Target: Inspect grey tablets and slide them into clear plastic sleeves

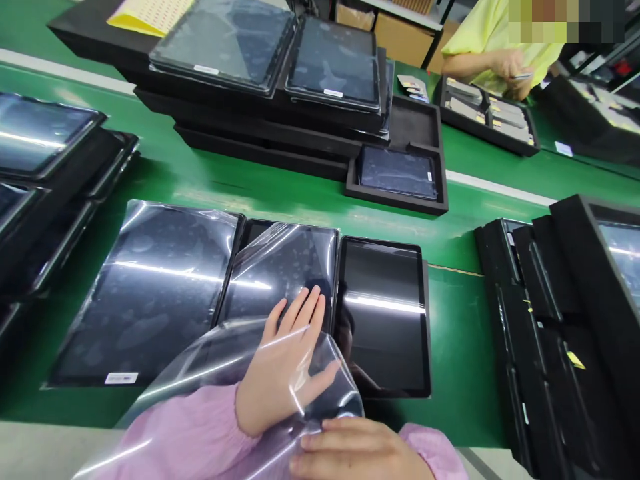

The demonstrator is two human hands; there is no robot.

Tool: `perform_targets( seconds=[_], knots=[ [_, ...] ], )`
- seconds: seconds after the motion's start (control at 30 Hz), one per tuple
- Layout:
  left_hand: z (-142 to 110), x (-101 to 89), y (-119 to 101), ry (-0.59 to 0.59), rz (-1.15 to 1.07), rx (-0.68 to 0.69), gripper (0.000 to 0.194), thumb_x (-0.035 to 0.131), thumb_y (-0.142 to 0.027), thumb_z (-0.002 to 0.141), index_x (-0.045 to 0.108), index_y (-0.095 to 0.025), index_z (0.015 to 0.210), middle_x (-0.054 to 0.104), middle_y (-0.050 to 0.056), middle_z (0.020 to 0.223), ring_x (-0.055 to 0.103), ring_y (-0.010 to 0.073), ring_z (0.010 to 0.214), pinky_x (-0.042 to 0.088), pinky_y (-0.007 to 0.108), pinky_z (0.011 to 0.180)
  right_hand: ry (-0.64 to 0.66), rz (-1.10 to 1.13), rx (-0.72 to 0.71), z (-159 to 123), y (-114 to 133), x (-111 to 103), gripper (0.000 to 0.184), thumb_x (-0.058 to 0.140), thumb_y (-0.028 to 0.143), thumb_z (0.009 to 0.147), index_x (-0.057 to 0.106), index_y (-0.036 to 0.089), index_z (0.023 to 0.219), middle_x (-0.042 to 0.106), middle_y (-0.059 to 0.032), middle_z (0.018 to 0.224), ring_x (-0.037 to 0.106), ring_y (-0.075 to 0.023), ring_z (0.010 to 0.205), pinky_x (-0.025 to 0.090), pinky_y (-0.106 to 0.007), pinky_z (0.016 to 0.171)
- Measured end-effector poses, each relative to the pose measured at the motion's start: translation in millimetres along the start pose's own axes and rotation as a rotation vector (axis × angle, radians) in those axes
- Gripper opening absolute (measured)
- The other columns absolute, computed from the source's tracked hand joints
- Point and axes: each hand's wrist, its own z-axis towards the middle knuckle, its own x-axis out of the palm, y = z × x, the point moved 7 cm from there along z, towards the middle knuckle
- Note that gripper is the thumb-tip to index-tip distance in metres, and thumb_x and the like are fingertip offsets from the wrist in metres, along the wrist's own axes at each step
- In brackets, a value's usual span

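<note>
Three tablets lie side by side on the green work surface. My left hand (287, 373) rests palm down, fingers spread, on the middle tablet (280, 277). A clear plastic film (200, 373) is peeled back from that tablet and drapes over my left hand and wrist. My right hand (363, 450) is closed on the film's near edge at the bottom of the view; its fingertips are partly hidden by glare. On the left, a tablet (155, 287) still carries its film and a small white label. The right-hand tablet (385, 320) has a bare, glossy black screen.
Black foam trays (250, 110) with filmed tablets (335, 63) stand across the back, near a yellow paper (150, 13). More trays are stacked left (60, 200) and right (565, 300). A person in yellow (495, 47) works beyond, beside a compartment tray (515, 143).
</note>
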Motion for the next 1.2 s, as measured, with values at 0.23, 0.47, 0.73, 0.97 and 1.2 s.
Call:
perform_targets(
  seconds=[0.23, 0.47, 0.73, 0.97, 1.2],
  knots=[
    [0, 0.8, 0, -0.033, 0.016, 0.034, 0.067, 0.037, -0.05, 0.096, 0.057, -0.001, 0.137, 0.062, 0.025, 0.142, 0.058, 0.0353, 0.132, 0.036, 0.047, 0.111, -0.471, -0.163, 0.524, -33, -12, -55, 0.041, 0.044, 0.023, 0.105, 0.059, 0.032, 0.143, 0.072, -0.0036, 0.132, 0.068, -0.0227, 0.125, 0.057, -0.042, 0.108],
    [-2, 9.5, 3, 0.034, 0.004, 0.014, 0.07, 0.042, -0.051, 0.093, 0.052, -0.005, 0.145, 0.057, 0.022, 0.15, 0.053, 0.0374, 0.139, 0.037, 0.051, 0.113, -0.889, -0.254, 0.865, -83, -31, -76, 0.057, 0.053, 0.032, 0.102, 0.038, 0.026, 0.157, 0.072, -0.0121, 0.132, 0.071, -0.0279, 0.121, 0.061, -0.046, 0.097],
    [1, 7.4, -1, 0.075, -0.072, 0.034, 0.05, 0.049, -0.051, 0.096, 0.063, -0.029, 0.139, 0.053, 0.017, 0.154, 0.048, 0.0375, 0.143, 0.038, 0.055, 0.113, -0.784, -0.71, 0.97, -94, -61, -69, 0.063, 0.051, 0.064, 0.095, 0.064, 0.015, 0.131, 0.068, -0.0214, 0.124, 0.062, -0.0371, 0.116, 0.049, -0.058, 0.099],
    [1, 7.5, -3, 0.11, -0.147, 0.02, 0.055, 0.056, -0.052, 0.094, 0.057, -0.032, 0.146, 0.048, 0.019, 0.158, 0.045, 0.0411, 0.145, 0.036, 0.06, 0.114, -0.934, -0.606, 0.951, -92, -71, -81, 0.068, 0.058, 0.076, 0.081, 0.07, 0.015, 0.108, 0.071, -0.0211, 0.119, 0.056, -0.0443, 0.124, 0.039, -0.065, 0.108],
    [3, 12.4, -7, 0.146, -0.199, 0.007, 0.067, 0.05, -0.053, 0.096, 0.045, -0.02, 0.154, 0.04, 0.023, 0.162, 0.04, 0.04, 0.149, 0.032, 0.061, 0.119, -1.053, -0.106, 1.14, -90, -65, -103, 0.068, 0.075, 0.07, 0.062, 0.066, 0.019, 0.106, 0.079, -0.0128, 0.095, 0.075, -0.0361, 0.094, 0.062, -0.049, 0.079]
  ],
)
